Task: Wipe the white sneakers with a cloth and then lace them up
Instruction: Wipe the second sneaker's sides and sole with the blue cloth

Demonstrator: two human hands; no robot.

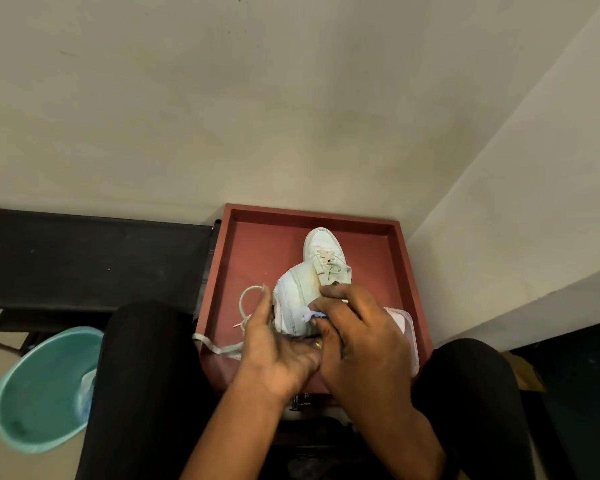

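Note:
A white sneaker (300, 292) is held above the red tray (378, 258), its heel and side turned toward me. My left hand (278, 344) grips it from below and from the left. My right hand (357, 327) pinches a small pale blue cloth (314, 315) and presses it against the sneaker's side. A second white sneaker (324, 251) lies behind it on the tray, toe pointing away, with laces threaded through it. A loose white lace (222, 344) trails across the tray's left front edge.
A clear plastic container (407, 327) sits on the tray under my right hand. A teal basin (39, 389) with a cloth in it stands on the floor at left. A black fabric bench (90, 258) lies left of the tray. My knees flank the tray.

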